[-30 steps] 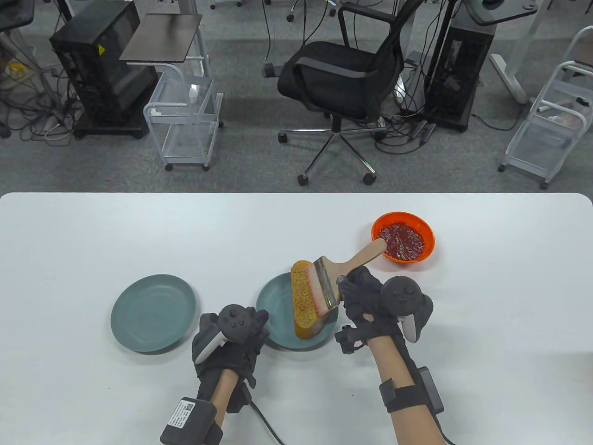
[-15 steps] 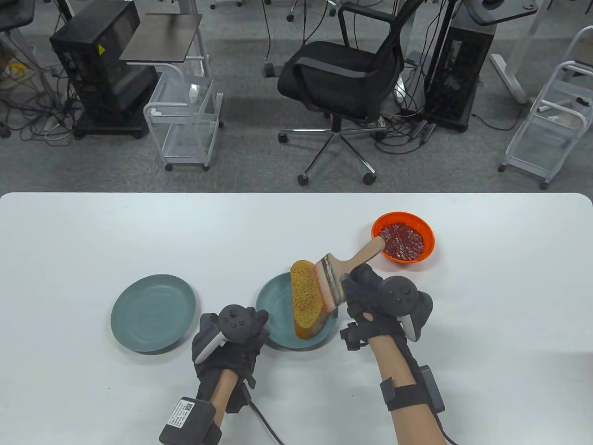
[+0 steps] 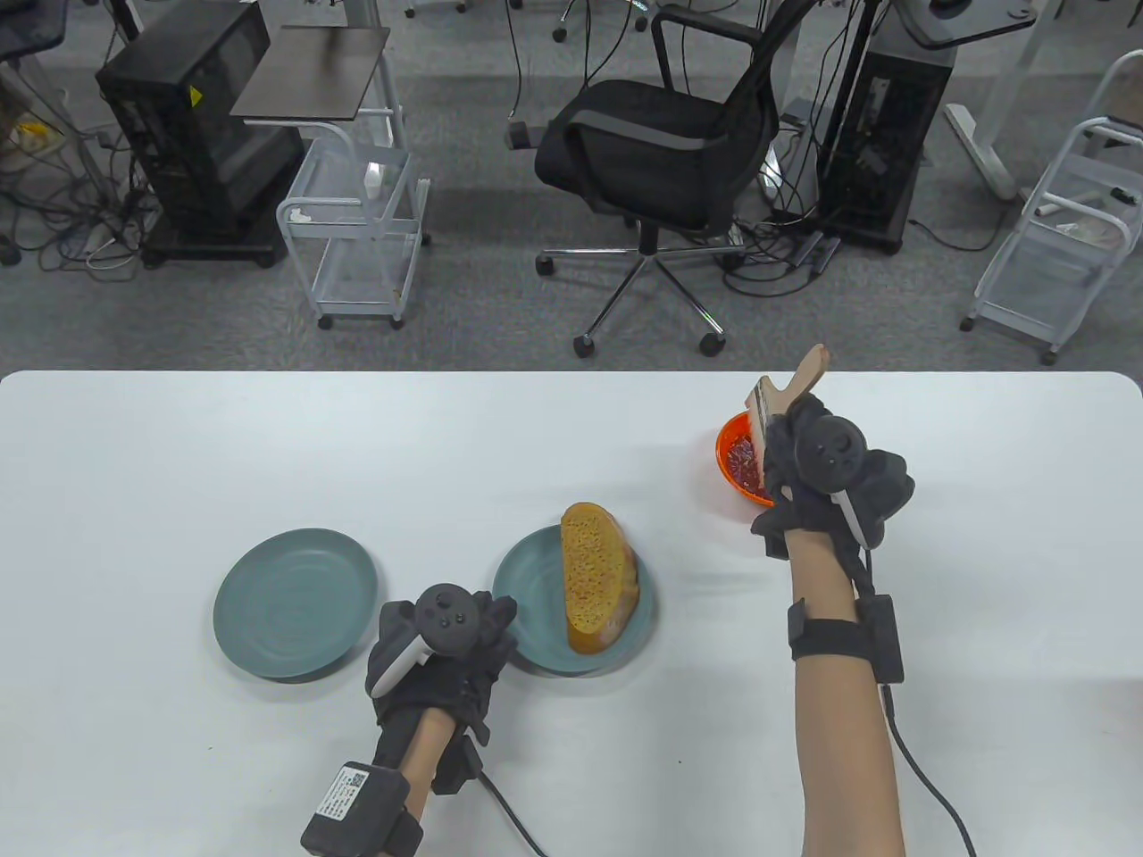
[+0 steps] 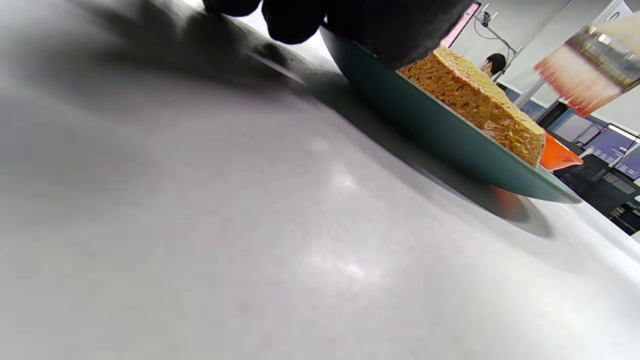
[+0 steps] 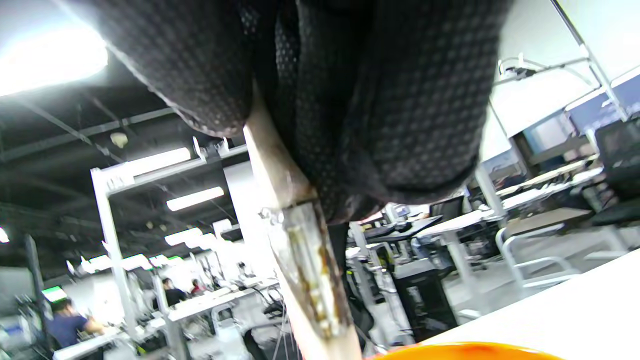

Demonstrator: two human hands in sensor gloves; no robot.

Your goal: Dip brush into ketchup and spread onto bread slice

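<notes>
A slice of bread (image 3: 594, 580) lies on a teal plate (image 3: 527, 616) near the table's middle; its porous top (image 4: 470, 97) shows in the left wrist view. My left hand (image 3: 496, 620) sits at that plate's left rim with curled fingers (image 4: 300, 15) on the edge. My right hand (image 3: 777, 437) grips the wooden brush (image 3: 804, 375), handle pointing up and away. It stands over the orange ketchup bowl (image 3: 737, 460) and hides most of it. The red-tipped bristles (image 4: 575, 82) hang above the bowl (image 4: 557, 155). The metal ferrule (image 5: 305, 260) points down at the bowl's rim (image 5: 475, 350).
A second teal plate (image 3: 295, 603), with nothing on it, sits to the left of my left hand. The white table (image 3: 268, 446) ends at a far edge just behind the bowl. An office chair (image 3: 661, 143) and carts stand on the floor beyond.
My right hand has lifted the brush off the bread and carried it right and away, over the ketchup bowl, turning it more upright. The left hand has stayed at the plate.
</notes>
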